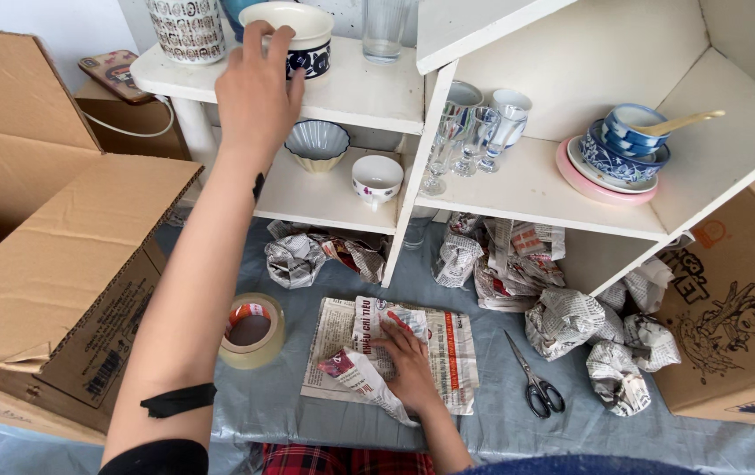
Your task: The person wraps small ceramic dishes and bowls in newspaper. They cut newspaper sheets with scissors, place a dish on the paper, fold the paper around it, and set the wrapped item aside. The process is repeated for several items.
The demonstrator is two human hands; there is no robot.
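My left hand [256, 88] is up on the top shelf [355, 88], fingers wrapped over the rim of a white bowl with a dark blue pattern [302, 40]. Bowl is upright on the shelf, between a patterned mug [186, 29] and a clear glass [384, 28]. Grip is closed on the near rim.

My right hand [410, 362] lies flat, fingers spread, pressing on a newspaper sheet [448, 343] spread over the grey cloth [307, 413]. It holds nothing; a crumpled strip of paper [361, 374] lies under its edge.

Shelf below: ribbed grey bowl [317, 144], small white cup [376, 179]. Right compartment: stemmed glasses [470, 136], stack of blue-and-white dishes on a pink plate [615, 158] with a wooden spoon [681, 123].

On the cloth: tape roll [252, 330] left of the sheet, scissors [536, 380] right of it, paper-wrapped bundles [601, 339] further right and under the shelf. Open cardboard box [52, 264] on my left, another box [738, 308] on the right.
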